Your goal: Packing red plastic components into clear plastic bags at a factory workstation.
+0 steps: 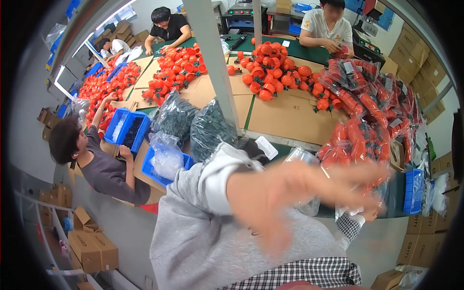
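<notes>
My left hand [290, 193], blurred by motion, stretches across the front of my body toward the right, its fingers spread and nothing visible in them. A grey sleeve with a pale cuff [217, 179] covers that arm. Partly behind its fingertips, by the table's near right edge, is my right hand [369, 214], with a checkered cuff [350, 226]; its fingers are mostly hidden. Beyond both hands lie clear bags packed with red-orange cup-shaped parts [355, 140]. A clear plastic bag [300, 155] and a white paper slip [266, 147] lie near my left hand.
Loose red-orange parts [270, 67] are heaped on cardboard [290, 118]. A metal post [217, 63] rises from the table. Blue bins [413, 191] and dark-filled bags [212, 128] stand around. A person [104, 169] works at left; others [328, 29] sit across the table.
</notes>
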Motion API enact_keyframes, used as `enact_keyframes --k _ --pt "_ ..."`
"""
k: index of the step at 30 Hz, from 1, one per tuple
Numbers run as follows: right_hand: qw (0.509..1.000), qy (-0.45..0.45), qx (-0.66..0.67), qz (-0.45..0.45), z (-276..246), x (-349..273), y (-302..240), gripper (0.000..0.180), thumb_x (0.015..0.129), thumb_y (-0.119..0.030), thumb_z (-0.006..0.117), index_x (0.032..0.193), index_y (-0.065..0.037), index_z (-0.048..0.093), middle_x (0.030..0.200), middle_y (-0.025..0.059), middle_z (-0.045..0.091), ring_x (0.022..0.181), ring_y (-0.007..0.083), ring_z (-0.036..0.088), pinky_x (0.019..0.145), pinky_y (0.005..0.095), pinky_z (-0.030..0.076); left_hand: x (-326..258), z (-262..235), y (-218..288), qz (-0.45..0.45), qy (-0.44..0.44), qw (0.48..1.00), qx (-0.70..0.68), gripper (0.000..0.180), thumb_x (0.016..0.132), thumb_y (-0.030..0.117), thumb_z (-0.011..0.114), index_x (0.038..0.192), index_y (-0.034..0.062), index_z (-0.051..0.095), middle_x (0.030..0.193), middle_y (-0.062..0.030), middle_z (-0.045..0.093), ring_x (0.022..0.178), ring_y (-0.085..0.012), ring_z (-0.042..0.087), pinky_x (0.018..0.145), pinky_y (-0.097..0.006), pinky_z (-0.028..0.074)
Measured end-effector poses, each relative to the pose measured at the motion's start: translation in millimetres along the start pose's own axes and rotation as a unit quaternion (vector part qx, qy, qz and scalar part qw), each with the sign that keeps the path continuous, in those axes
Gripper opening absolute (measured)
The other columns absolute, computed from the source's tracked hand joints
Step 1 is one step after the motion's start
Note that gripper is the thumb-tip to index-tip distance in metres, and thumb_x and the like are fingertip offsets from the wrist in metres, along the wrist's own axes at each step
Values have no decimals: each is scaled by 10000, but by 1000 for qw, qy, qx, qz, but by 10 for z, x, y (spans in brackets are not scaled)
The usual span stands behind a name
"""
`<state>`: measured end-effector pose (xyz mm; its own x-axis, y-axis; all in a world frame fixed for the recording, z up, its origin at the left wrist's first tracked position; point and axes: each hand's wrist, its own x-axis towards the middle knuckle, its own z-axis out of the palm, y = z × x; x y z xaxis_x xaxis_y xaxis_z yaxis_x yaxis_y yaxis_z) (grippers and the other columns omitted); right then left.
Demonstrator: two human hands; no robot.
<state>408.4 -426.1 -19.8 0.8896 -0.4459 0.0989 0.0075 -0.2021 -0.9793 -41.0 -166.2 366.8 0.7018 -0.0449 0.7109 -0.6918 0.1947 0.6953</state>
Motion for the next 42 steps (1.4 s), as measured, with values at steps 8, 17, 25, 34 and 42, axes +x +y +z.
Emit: enact_keyframes --k 8,17,25,34,42 --pt "996 87 3 8 -262 -37 355 424 773 -198 474 1075 90 548 1071 235 553 990 338 532 884 371 403 -2298 -1027 -762 -226 528 507 643 237 839 152 549 986 -31 581 1085 -228 565 1087 -391 484 944 -411 360" --pt "971 -19 44 -233 112 -1109 -613 405 821 -46 433 1216 39 455 1322 225 380 1204 336 399 1003 387 320 -3030 -116 -1766 -442 363 341 746 706 778 362 555 1343 27 299 1428 -145 210 1304 -418 142 1026 -558 150" --pt "700 -505 -64 -500 715 -2883 -806 520 782 -109 574 1256 11 400 1342 222 342 1266 374 295 1045 408 242 -3159 -259 -1922 -421 348 328 770 731 752 362 561 1337 10 299 1420 -128 231 1301 -419 145 1037 -561 105" --pt "574 -614 -254 -480 678 -3278 -183 558 806 -319 564 1288 -98 387 1402 142 277 1303 311 246 1025 506 221 -3131 -251 -1907 -413 345 329 776 728 752 353 562 1334 4 298 1410 -135 250 1301 -415 156 1042 -549 129" --pt "592 -628 -205 -461 647 -3170 59 379 827 -264 533 1186 -142 532 1355 90 380 1298 276 279 1041 486 210 -3179 -197 -1906 -405 340 333 781 718 755 337 550 1326 -14 294 1405 -149 249 1300 -431 137 1048 -550 103"
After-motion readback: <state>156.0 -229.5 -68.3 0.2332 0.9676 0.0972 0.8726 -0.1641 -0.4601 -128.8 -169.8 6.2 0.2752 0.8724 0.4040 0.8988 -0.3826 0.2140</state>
